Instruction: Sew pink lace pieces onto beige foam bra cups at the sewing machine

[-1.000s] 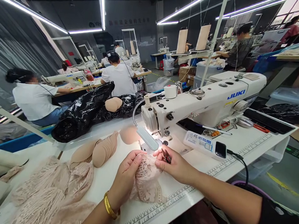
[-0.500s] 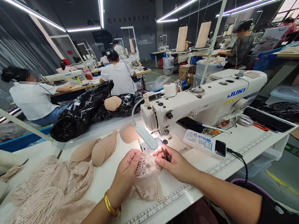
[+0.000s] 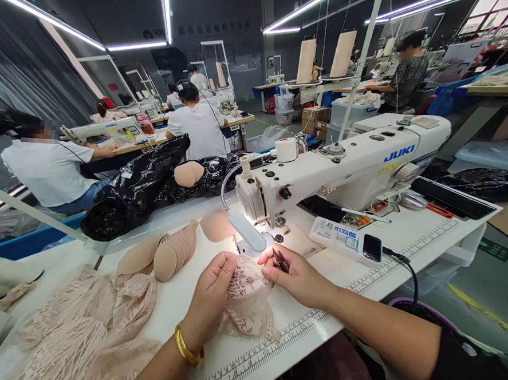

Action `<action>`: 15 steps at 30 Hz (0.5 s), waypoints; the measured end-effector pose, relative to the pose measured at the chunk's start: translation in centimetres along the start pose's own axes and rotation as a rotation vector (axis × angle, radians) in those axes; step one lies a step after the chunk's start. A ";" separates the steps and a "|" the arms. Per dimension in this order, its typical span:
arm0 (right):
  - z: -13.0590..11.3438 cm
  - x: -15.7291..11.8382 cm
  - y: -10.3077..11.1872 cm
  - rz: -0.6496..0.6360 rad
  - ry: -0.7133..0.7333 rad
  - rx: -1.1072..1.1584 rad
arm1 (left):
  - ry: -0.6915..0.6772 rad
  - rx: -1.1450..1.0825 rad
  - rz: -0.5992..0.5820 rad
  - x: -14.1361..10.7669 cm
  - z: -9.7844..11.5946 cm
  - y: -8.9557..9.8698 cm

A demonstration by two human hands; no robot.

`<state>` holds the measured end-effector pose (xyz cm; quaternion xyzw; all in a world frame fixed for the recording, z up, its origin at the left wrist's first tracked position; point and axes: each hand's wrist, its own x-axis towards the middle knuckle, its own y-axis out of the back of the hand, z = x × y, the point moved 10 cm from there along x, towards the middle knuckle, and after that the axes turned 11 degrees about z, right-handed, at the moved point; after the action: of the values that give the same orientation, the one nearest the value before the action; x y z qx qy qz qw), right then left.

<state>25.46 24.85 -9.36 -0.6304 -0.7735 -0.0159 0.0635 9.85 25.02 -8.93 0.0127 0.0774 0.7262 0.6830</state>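
Pale pink lace makes up the piece between the two hands, above the white tabletop and in front of the sewing machine. The left hand pinches its left edge between thumb and fingers; the right hand pinches the upper right edge while also holding dark snips. A second ago the patterned panel hung longer; now it is bunched higher and rounder, with sheer fabric showing beneath it, the hem near the printed ruler. Left of the hands lie a lace heap and overlapping beige pads. Beyond, a shiny black plastic bag, its contents hidden, sits near a smaller stack of pads. Farther back, a clear tub has pale cloth at its top; nearby cardboard boxes hide whatever they hold.
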 end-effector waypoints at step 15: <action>-1.2 -0.6 -1.2 -0.189 0.280 -0.882 | -0.576 0.700 0.127 1.7 4.3 -0.2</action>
<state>24.52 23.93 -8.19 -0.5159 -0.7309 -0.4335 -0.1082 10.45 27.14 -4.81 0.4489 0.1242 0.6636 0.5854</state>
